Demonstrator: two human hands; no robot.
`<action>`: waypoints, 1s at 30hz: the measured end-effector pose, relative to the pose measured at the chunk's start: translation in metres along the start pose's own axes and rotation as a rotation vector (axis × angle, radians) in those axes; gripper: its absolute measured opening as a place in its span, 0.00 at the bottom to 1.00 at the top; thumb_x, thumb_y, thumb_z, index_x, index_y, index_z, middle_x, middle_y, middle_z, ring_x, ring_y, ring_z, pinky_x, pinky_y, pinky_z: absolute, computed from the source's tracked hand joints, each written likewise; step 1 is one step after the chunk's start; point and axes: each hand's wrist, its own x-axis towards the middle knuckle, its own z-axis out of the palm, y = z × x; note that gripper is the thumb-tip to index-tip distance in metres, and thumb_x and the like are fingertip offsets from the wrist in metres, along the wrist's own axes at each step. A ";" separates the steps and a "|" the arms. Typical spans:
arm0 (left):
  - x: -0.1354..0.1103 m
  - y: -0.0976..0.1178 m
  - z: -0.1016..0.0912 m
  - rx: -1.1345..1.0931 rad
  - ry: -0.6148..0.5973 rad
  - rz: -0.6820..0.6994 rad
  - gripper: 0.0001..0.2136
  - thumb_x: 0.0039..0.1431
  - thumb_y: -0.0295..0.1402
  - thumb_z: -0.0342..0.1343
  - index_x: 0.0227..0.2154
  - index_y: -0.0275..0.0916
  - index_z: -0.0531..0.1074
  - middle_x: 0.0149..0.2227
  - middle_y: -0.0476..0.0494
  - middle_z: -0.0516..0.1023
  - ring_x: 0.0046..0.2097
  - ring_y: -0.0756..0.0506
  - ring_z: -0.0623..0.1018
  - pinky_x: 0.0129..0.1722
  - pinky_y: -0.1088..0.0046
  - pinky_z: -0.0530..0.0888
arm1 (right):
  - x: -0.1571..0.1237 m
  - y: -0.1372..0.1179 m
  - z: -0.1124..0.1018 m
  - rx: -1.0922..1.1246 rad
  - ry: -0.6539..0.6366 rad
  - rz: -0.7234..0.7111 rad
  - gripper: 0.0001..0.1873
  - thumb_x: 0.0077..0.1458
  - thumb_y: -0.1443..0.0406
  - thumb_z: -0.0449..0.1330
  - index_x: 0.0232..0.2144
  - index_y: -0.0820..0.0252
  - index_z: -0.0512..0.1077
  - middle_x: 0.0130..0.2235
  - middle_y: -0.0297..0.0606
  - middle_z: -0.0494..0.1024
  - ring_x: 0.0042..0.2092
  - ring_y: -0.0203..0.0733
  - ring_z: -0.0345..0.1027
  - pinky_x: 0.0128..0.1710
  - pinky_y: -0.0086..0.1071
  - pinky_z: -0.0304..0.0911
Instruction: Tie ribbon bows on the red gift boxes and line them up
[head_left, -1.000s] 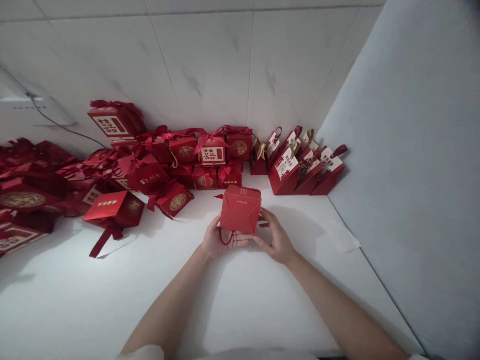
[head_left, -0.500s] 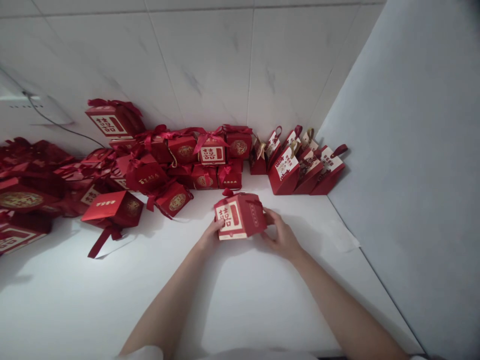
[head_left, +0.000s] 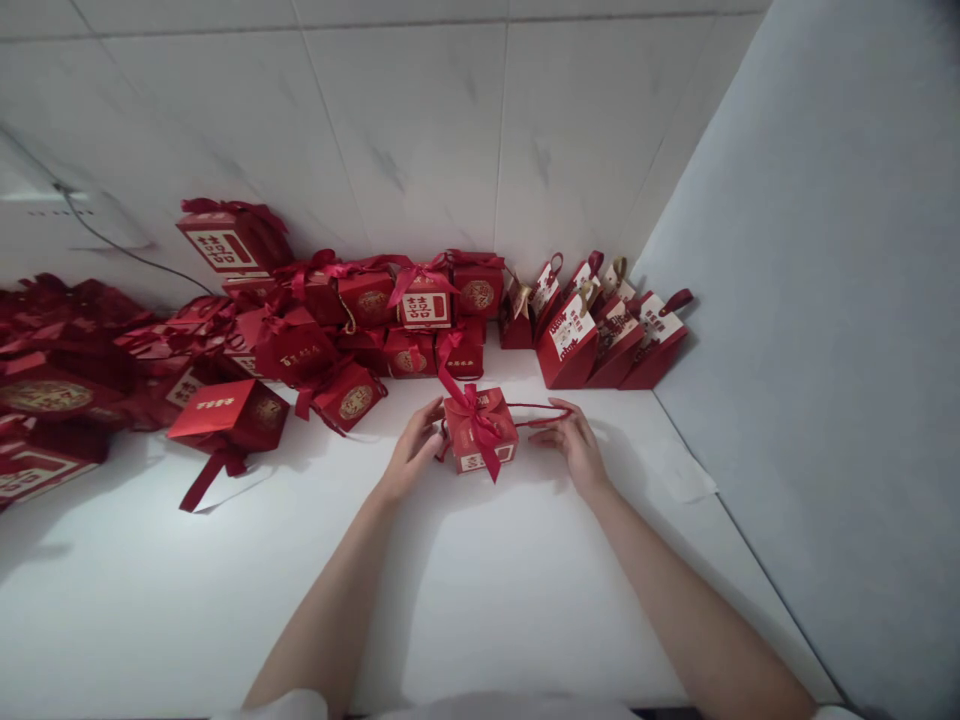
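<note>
Visibly, fingers [head_left: 427, 414] flank one ribboned box [head_left: 460, 434] before a 囍-marked box [head_left: 426, 312].

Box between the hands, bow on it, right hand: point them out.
Box [head_left: 475, 462]: head view, on its white front label.
Bow [head_left: 486, 434]: head view, on its ribbon.
Right hand [head_left: 581, 450]: head view, on its back.

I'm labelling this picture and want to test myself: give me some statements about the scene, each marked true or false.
1. The box between the left hand and right hand has a bow. True.
2. The bow is gold. False: it is red.
3. A cord stretches from the box to the right hand. True.
4. The tent boxes stand nearer the left hand than the right. False: they stand nearer the right hand.
</note>
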 end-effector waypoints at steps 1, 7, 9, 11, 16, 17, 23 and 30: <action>0.000 0.000 0.000 0.041 0.038 -0.033 0.27 0.65 0.46 0.50 0.63 0.40 0.60 0.57 0.33 0.70 0.56 0.38 0.73 0.54 0.59 0.70 | -0.001 0.000 0.002 0.041 -0.015 0.050 0.22 0.60 0.52 0.56 0.53 0.53 0.65 0.35 0.37 0.81 0.32 0.43 0.76 0.37 0.38 0.69; 0.003 -0.004 0.001 -0.066 0.097 -0.263 0.23 0.57 0.40 0.61 0.54 0.41 0.68 0.32 0.48 0.74 0.29 0.50 0.72 0.29 0.74 0.69 | -0.002 -0.003 0.006 0.240 -0.050 0.100 0.12 0.47 0.66 0.64 0.37 0.57 0.77 0.39 0.37 0.81 0.43 0.42 0.74 0.40 0.32 0.69; 0.004 -0.005 -0.001 -0.219 0.171 -0.296 0.18 0.53 0.37 0.64 0.46 0.39 0.74 0.28 0.49 0.72 0.29 0.50 0.71 0.29 0.76 0.67 | -0.001 -0.007 0.003 0.291 -0.042 0.081 0.08 0.47 0.63 0.63 0.32 0.57 0.78 0.40 0.37 0.80 0.44 0.42 0.73 0.40 0.31 0.70; 0.005 -0.005 -0.005 -0.346 0.226 -0.308 0.11 0.51 0.34 0.65 0.38 0.37 0.76 0.24 0.51 0.69 0.27 0.52 0.68 0.27 0.78 0.64 | 0.000 -0.012 -0.001 0.346 -0.035 0.071 0.10 0.50 0.57 0.61 0.27 0.55 0.77 0.38 0.36 0.80 0.43 0.42 0.73 0.43 0.33 0.70; 0.005 0.007 -0.024 -0.646 0.310 -0.270 0.10 0.50 0.31 0.60 0.38 0.40 0.74 0.18 0.58 0.50 0.21 0.55 0.58 0.23 0.81 0.59 | 0.003 -0.026 -0.016 0.609 0.015 0.115 0.16 0.54 0.51 0.59 0.24 0.55 0.76 0.34 0.35 0.79 0.36 0.39 0.73 0.50 0.39 0.70; 0.004 0.010 -0.028 -0.770 0.336 -0.258 0.12 0.50 0.29 0.60 0.39 0.40 0.74 0.18 0.58 0.50 0.21 0.55 0.58 0.23 0.82 0.60 | 0.004 -0.027 -0.018 0.646 0.034 0.123 0.16 0.54 0.50 0.59 0.26 0.54 0.77 0.35 0.35 0.80 0.33 0.38 0.73 0.51 0.40 0.70; 0.004 0.016 -0.037 -1.168 0.460 -0.262 0.10 0.53 0.22 0.57 0.37 0.38 0.75 0.26 0.54 0.64 0.20 0.61 0.62 0.20 0.89 0.62 | 0.003 -0.032 -0.022 0.567 0.053 0.118 0.22 0.58 0.46 0.51 0.38 0.51 0.78 0.42 0.37 0.81 0.28 0.38 0.71 0.44 0.43 0.73; 0.002 0.016 -0.040 -1.194 0.574 -0.314 0.09 0.53 0.20 0.55 0.34 0.38 0.74 0.25 0.53 0.66 0.21 0.60 0.67 0.20 0.90 0.69 | 0.001 -0.031 -0.024 0.536 0.074 0.147 0.28 0.59 0.43 0.49 0.44 0.52 0.77 0.39 0.38 0.82 0.25 0.39 0.70 0.36 0.38 0.72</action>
